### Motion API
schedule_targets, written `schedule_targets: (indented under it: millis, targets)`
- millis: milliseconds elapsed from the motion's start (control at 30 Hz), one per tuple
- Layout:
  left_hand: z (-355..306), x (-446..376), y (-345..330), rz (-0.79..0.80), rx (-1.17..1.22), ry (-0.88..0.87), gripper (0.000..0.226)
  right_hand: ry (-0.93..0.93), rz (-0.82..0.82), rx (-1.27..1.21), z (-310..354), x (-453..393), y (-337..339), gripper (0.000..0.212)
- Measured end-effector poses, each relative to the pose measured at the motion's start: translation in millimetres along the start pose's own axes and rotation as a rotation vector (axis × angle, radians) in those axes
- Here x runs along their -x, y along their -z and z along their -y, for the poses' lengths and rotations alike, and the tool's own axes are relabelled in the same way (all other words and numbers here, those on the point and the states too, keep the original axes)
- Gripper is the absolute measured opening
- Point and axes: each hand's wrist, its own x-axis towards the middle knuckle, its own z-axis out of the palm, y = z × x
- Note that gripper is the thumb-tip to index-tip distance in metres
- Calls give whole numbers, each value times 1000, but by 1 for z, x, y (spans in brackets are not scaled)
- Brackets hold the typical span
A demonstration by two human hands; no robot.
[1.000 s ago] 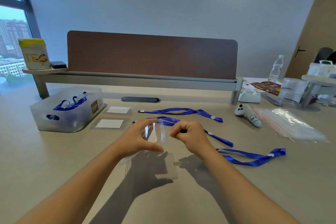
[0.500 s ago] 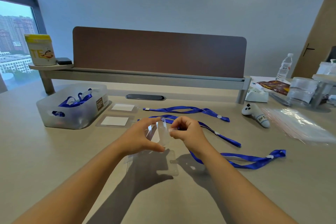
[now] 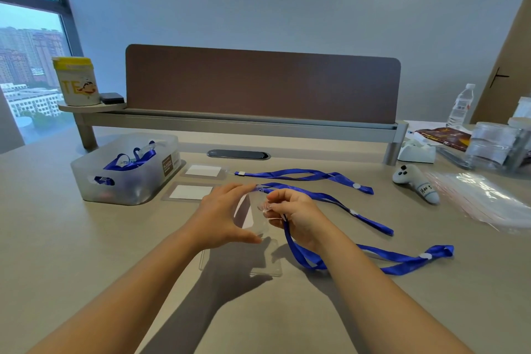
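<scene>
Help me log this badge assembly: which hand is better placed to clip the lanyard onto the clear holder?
Right. The right hand pinches the end of the blue lanyard right beside the clear holder, while the left hand grips that holder off the table.

Clear glossy plastic badge holder (image 3: 255,214), woven blue cloth lanyard (image 3: 373,259), smooth matt table (image 3: 86,253).

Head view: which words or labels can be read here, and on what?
"TE" on the yellow-lidded canister.
"PLASTIC" on the brown sticker of the clear bin; smaller lines blurred.
Handwriting on the white controller, perhaps "Hoot": unsure.
Water bottle label, red packet print: too blurred.
</scene>
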Motion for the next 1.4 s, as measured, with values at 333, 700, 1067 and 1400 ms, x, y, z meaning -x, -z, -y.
schedule_targets:
  millis: [333, 700, 1067, 1400]
  targets:
    - [9, -2, -8, 4, -181, -30, 93, 24, -38, 239, -4, -9, -18, 23]
    - [18, 1, -3, -7, -172, -30, 92, -53, -33, 284, -2, -13, -20, 6]
    - [25, 3, -1, 10, -154, 2, 94, -175, 68, 382, 1, -12, -14, 17]
    - [24, -9, 2, -96, 92, 174, 43, -30, 101, 284, 0, -9, -15, 12]
